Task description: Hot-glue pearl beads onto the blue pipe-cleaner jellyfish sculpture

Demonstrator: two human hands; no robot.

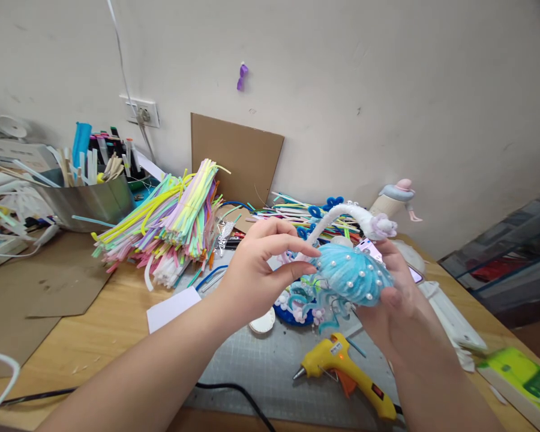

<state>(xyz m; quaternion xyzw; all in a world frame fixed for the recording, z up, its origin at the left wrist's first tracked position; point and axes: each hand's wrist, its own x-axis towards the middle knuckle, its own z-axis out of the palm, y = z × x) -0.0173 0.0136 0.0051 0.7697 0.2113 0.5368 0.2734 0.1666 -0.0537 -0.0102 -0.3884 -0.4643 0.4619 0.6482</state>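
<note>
A light blue fuzzy dome (353, 273) dotted with white pearl beads, with curly blue strands hanging below it, is in my right hand (398, 288). My right thumb presses on its near side. At the dome's left edge, my left hand (270, 264) has thumb and forefinger drawn together in a pinch; whatever is between the tips is too small to make out. Behind the dome arches a white fuzzy stem (337, 213) ending in a pale lilac flower (382, 228). Under the hands sits a dark blue round base (292, 316) with small flowers, partly hidden.
A yellow glue gun (342, 363) lies on the grey cutting mat (247, 384), nozzle to the left. Bundled pastel pipe cleaners (162, 225) and a metal tin (87, 207) of sticks stand left. Cardboard (236, 156) leans on the wall. A green box (519, 384) is at right.
</note>
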